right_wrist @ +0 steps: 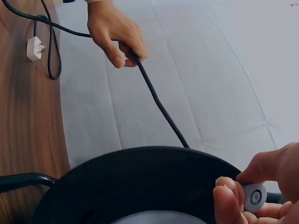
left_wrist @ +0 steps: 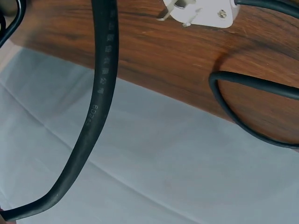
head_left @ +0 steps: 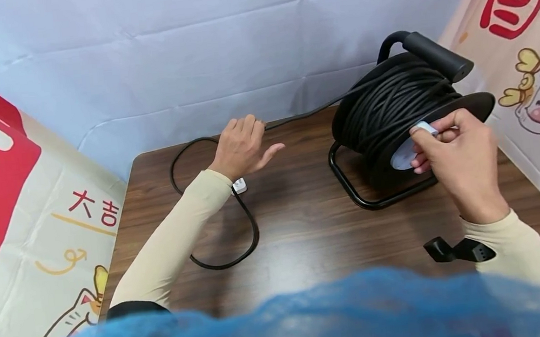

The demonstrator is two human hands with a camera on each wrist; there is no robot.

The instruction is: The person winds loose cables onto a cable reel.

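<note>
Black cable (right_wrist: 159, 103) partly behind left fingers (right_wrist: 134, 43)

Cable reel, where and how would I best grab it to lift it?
Likely best by the thick black handle at the top of the cable reel, coming from above, fingers wrapped across its length: it is a straight, round bar with its upper side bare. The right hand holds the pale knob instead.

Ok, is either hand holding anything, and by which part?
The left hand grips the slim black cable between its loose loops and the black drum-shaped reel; the right hand pinches the round pale-grey knob by its sides.
</note>
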